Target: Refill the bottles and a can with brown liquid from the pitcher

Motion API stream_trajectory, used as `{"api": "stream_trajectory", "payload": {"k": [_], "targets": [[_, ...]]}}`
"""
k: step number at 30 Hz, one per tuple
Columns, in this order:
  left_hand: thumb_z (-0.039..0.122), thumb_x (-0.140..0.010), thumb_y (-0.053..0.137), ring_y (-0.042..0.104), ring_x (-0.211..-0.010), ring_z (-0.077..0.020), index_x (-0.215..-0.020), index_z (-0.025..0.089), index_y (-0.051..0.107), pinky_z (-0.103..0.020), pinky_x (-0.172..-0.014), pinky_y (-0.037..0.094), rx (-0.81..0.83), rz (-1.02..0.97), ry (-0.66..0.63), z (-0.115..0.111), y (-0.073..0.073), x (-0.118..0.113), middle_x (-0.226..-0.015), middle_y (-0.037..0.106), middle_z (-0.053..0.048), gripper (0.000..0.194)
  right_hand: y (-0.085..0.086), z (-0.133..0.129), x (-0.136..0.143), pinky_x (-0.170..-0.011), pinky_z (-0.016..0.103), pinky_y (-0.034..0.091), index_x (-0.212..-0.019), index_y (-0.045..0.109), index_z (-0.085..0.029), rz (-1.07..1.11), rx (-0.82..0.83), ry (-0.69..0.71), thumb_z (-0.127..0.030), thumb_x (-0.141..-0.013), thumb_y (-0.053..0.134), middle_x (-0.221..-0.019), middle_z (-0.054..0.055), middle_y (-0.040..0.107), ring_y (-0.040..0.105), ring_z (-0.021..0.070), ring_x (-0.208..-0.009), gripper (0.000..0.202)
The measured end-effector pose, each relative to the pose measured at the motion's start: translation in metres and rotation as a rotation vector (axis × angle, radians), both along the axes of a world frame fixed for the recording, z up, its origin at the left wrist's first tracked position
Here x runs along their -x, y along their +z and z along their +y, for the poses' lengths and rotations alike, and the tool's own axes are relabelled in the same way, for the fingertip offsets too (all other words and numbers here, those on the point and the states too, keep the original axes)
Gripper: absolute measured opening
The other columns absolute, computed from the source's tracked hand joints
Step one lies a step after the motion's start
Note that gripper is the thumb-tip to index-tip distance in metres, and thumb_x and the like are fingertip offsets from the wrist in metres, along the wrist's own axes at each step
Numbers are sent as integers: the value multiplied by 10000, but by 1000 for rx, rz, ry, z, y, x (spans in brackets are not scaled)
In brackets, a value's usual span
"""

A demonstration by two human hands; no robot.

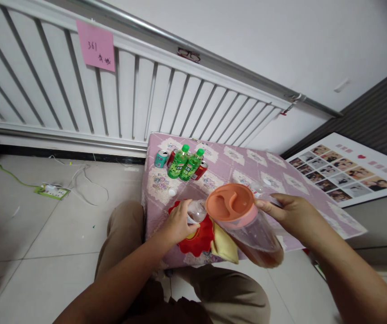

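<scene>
My right hand [284, 209] grips the handle of a clear pitcher [250, 234] with an orange lid. The pitcher tilts toward the left, and brown liquid lies in its lower part. My left hand [179, 222] is wrapped round a clear plastic bottle [197, 210], whose neck is close to the lid's rim; I cannot tell whether they touch. Beneath the bottle lies a red scalloped tray [200, 245]. A folded yellow cloth [225, 246] is beside the tray, under the pitcher. A white cap [172, 192] rests on the tablecloth above my left hand.
Two green-capped bottles [189, 166] stand among a teal can [161, 159] and red cans [201, 171] on the pink patterned tablecloth [237, 157]. Another clear bottle [257, 188] is behind the pitcher. A white radiator [139, 94] runs behind; a photo board [352, 168] leans at right. A power strip [53, 192] lies on the floor.
</scene>
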State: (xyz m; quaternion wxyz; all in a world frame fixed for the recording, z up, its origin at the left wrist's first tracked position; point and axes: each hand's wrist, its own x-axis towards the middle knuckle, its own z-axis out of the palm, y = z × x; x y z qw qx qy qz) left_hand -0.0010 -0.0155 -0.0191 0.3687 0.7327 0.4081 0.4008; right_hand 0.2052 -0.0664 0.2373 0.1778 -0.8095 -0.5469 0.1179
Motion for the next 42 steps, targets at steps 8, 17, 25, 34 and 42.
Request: {"api": "stream_trajectory", "payload": {"k": [8, 17, 25, 34, 42], "targets": [[161, -735, 830, 594, -1358, -316, -1444, 245, 412, -523, -1155, 498, 19, 14, -4, 0, 3, 1, -1447, 609, -120, 828, 2, 0, 3, -564, 306, 376, -574, 668, -178, 24, 19, -17, -905, -477, 645, -572, 6, 525, 455, 174, -593, 734], [162, -738, 831, 600, -1351, -330, -1442, 228, 405, -538, -1157, 493, 19, 14, -1, 0, 2, 0, -1449, 606, -140, 826, 1, 1, 3, -572, 308, 384, -612, 691, -177, 39, 32, -42, -908, -459, 651, -591, 21, 579, 481, 191, -622, 748], [154, -731, 841, 594, -1363, -333, -1449, 242, 409, -541, -1157, 494, 28, 10, -8, 0, 5, 2, -1459, 598, -135, 842, 0, -1, 0, -587, 308, 397, -617, 704, -179, 44, 24, -26, -913, -465, 674, -600, 16, 589, 497, 192, -623, 750], [149, -731, 834, 591, -1362, -340, -1451, 223, 405, -555, -1162, 486, 9, -9, -10, 1, 0, 0, -1457, 598, -149, 842, 3, -1, 5, -563, 309, 387, -586, 692, -185, 46, 24, -46, -919, -416, 671, -569, 17, 572, 484, 188, -598, 753], [151, -727, 837, 585, -1372, -333, -1446, 250, 414, -549, -1170, 487, 34, 4, -7, 0, 4, 1, -1458, 598, -131, 840, 1, 0, 0, -538, 301, 382, -568, 673, -189, 9, 19, 4, -959, -485, 630, -548, 4, 547, 482, 176, -564, 775]]}}
